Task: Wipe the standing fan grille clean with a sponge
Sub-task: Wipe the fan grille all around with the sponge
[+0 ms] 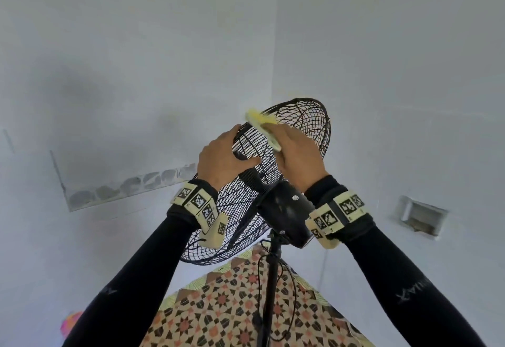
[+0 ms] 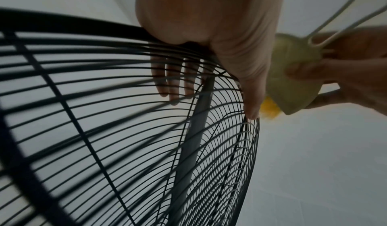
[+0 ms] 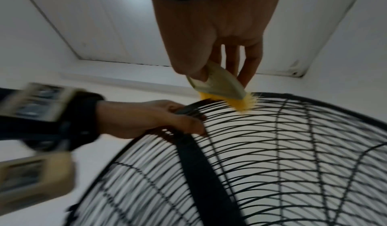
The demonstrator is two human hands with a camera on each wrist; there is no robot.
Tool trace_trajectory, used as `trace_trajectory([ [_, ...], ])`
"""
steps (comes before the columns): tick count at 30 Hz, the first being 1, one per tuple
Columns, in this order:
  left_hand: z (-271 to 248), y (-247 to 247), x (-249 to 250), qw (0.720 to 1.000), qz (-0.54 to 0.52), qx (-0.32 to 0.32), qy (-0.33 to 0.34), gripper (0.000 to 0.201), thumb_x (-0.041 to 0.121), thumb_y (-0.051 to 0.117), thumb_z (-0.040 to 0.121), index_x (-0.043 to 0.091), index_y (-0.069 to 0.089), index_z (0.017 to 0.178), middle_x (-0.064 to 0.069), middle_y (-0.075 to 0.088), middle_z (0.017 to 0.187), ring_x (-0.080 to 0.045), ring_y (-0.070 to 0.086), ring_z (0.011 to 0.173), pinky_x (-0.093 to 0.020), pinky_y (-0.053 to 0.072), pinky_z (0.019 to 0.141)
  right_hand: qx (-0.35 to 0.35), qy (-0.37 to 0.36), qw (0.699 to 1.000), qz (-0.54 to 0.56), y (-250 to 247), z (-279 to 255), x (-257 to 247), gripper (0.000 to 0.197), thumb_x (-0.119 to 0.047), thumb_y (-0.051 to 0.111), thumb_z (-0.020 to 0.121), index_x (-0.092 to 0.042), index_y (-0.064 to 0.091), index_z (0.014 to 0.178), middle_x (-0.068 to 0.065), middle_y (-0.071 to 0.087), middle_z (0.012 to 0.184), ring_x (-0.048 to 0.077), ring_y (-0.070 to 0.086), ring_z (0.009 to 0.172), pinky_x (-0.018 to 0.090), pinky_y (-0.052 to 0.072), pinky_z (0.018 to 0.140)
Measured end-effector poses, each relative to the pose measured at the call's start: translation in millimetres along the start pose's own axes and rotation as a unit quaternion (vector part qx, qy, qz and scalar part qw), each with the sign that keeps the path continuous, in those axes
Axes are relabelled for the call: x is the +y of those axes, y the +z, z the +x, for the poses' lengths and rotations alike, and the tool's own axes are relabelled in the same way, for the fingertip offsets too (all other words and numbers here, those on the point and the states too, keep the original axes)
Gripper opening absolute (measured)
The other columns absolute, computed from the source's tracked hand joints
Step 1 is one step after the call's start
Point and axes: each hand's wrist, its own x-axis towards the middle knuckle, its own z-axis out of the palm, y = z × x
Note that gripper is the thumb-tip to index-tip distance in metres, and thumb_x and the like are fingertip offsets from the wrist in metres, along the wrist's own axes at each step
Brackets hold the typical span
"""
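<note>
A black wire fan grille (image 1: pixel 303 122) tops a standing fan in a white room corner. My left hand (image 1: pixel 224 158) grips the grille's upper rim, thumb on the near side, fingers curled over the wires (image 2: pixel 173 79). My right hand (image 1: pixel 297 152) pinches a thin yellow sponge (image 1: pixel 262 125), its fuzzy yellow edge (image 3: pixel 240 103) lying on the top wires of the grille (image 3: pixel 293 138). The left wrist view shows the sponge (image 2: pixel 293 74) beyond my left thumb. A grey blade (image 2: pixel 194 140) shows inside the grille (image 2: pixel 104 113).
The black motor housing (image 1: pixel 287 210) sits between my wrists, on a black pole (image 1: pixel 270 292) with a dangling cable. A patterned mat (image 1: pixel 232 305) covers the floor below. White walls close in behind the fan. A wall recess (image 1: pixel 420 215) is at right.
</note>
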Motion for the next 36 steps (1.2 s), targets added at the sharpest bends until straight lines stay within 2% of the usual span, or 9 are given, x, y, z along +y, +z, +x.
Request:
trace_trajectory([
  [4,-2,0,5,1.0,0.002,-0.002,-0.005,0.093,0.076,0.075,0.074,0.029,0.048,0.148,0.003,0.066,0.137,-0.024,0.064,0.123,-0.043,0.052,0.1,-0.02,-0.031,0.992,0.122,-19,-1,-16,0.051,-0.008,0.059,0.092,-0.022,0.049,0.14,0.001,0.067,0.118,0.012,0.06,0.076,0.009,0.043,0.065],
  [9,-4,-5,8,1.0,-0.009,-0.016,0.0,0.102,0.073,0.077,0.076,0.027,0.037,0.159,0.001,0.061,0.145,-0.026,0.059,0.131,-0.046,0.046,0.107,0.11,0.166,0.971,0.132,-28,24,27,0.032,0.004,0.056,0.088,-0.023,0.067,0.101,-0.006,0.071,0.107,0.015,0.065,0.086,0.034,0.054,0.078],
  [11,-5,-5,7,1.0,-0.008,-0.015,-0.001,0.103,0.073,0.077,0.076,0.027,0.038,0.159,0.001,0.061,0.145,-0.026,0.059,0.131,-0.046,0.046,0.107,0.094,0.175,0.976,0.087,-22,29,32,0.026,0.005,0.056,0.084,-0.019,0.065,0.091,-0.003,0.071,0.105,0.018,0.065,0.095,0.028,0.048,0.082],
  [16,-3,-1,3,1.0,0.01,-0.008,-0.014,0.098,0.077,0.075,0.074,0.028,0.044,0.152,0.0,0.065,0.138,-0.026,0.063,0.124,-0.046,0.052,0.101,-0.052,0.024,0.997,0.049,-15,10,-13,0.027,0.004,0.064,0.083,-0.017,0.064,0.101,0.01,0.069,0.124,0.016,0.061,0.069,0.025,0.046,0.069],
  [20,-4,0,6,0.999,0.021,-0.009,-0.026,0.07,0.076,0.073,0.073,0.02,0.057,0.113,-0.001,0.071,0.103,-0.03,0.07,0.099,-0.041,0.054,0.082,-0.116,-0.047,0.981,0.151,-27,4,-25,0.035,-0.014,0.051,0.096,-0.031,0.056,0.126,0.008,0.073,0.092,0.008,0.052,0.05,0.03,0.049,0.055],
  [23,-5,0,5,1.0,0.009,-0.004,-0.008,0.094,0.081,0.072,0.073,0.026,0.049,0.146,0.003,0.069,0.129,-0.024,0.065,0.117,-0.047,0.053,0.098,-0.028,0.077,0.963,0.255,-37,12,-1,0.052,-0.022,0.047,0.101,-0.036,0.034,0.15,0.018,0.07,0.114,0.027,0.071,0.078,0.037,0.063,0.069],
  [27,-7,0,0,1.0,-0.008,-0.005,-0.007,0.107,0.085,0.071,0.069,0.031,0.038,0.156,0.005,0.063,0.142,-0.022,0.062,0.128,-0.053,0.05,0.106,0.092,0.206,0.968,0.111,-20,16,36,0.048,-0.022,0.046,0.107,-0.016,0.038,0.155,0.018,0.053,0.134,0.013,0.048,0.099,0.029,0.048,0.089],
  [32,-6,-4,1,1.0,0.0,-0.02,-0.018,0.116,0.085,0.075,0.065,0.029,0.035,0.158,0.003,0.06,0.147,-0.024,0.059,0.131,-0.054,0.048,0.109,0.049,0.146,0.983,0.104,-5,-8,16,0.056,-0.011,0.062,0.097,-0.013,0.046,0.15,0.018,0.057,0.133,0.019,0.057,0.106,0.027,0.049,0.086],
  [36,-6,-3,1,1.0,0.003,-0.013,-0.023,0.114,0.086,0.074,0.063,0.03,0.037,0.156,0.004,0.061,0.145,-0.023,0.061,0.129,-0.052,0.049,0.108,0.034,0.089,0.975,0.198,-21,-28,-2,0.039,-0.009,0.066,0.095,-0.011,0.062,0.134,0.001,0.072,0.109,0.003,0.063,0.076,0.01,0.049,0.069],
])
